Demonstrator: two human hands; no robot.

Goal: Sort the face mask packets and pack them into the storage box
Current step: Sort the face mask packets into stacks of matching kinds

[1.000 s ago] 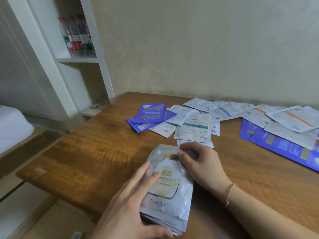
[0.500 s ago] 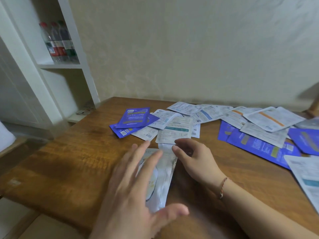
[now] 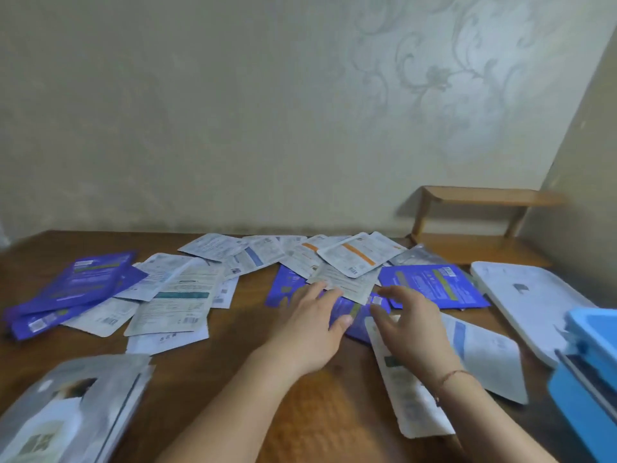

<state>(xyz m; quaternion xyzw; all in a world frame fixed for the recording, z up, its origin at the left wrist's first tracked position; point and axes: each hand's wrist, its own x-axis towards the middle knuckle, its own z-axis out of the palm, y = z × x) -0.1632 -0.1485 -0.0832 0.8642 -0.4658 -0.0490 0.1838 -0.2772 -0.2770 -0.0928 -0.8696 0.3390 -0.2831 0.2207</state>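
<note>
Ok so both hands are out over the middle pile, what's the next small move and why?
Probably lower the left hand and pinch the purple packet under its fingertips. Both hands are open and hold nothing, the right hand hovers over a white packet, and purple packets already lie grouped at the far left.

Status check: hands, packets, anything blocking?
Left hand and right hand open over purple packet, holding nothing. Silver packet stack set near left. Blue storage box right edge. White packets overlap it.
</note>
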